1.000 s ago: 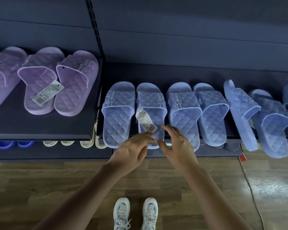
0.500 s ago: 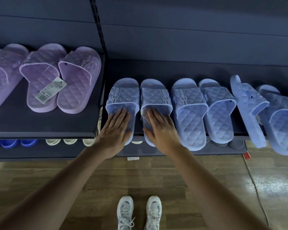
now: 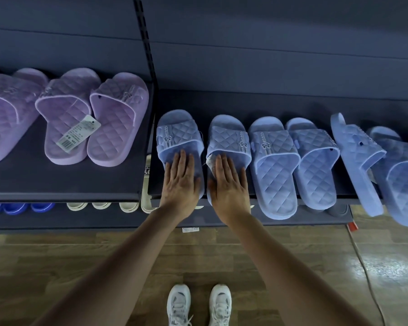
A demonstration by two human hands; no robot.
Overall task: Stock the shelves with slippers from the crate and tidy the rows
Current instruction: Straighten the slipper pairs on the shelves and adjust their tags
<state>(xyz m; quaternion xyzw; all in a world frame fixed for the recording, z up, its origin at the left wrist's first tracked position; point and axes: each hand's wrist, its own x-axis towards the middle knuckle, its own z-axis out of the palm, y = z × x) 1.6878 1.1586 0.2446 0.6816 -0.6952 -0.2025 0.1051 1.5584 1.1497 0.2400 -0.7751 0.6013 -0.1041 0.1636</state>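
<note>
A pair of light blue quilted slippers lies at the left end of the dark shelf (image 3: 245, 103). My left hand (image 3: 180, 182) lies flat, fingers straight, on the footbed of the left slipper (image 3: 177, 132). My right hand (image 3: 229, 184) lies flat on the right slipper (image 3: 229, 135), covering most of its paper tag (image 3: 211, 158). A second blue pair (image 3: 290, 158) sits just to the right. Further right, two more blue slippers (image 3: 360, 161) lie tilted and overhang the shelf edge.
Lilac quilted slippers (image 3: 92, 118) with a tag fill the shelf section to the left, beyond the upright (image 3: 146, 57). A lower shelf holds blue and white slippers (image 3: 99, 205). A cable (image 3: 365, 274) runs over the wooden floor at the right. My white shoes (image 3: 198, 304) stand below.
Both hands went from fingering the tag at the slipper's heel to lying flat on the pair. The two slippers have slid back on the shelf and now lie slightly apart.
</note>
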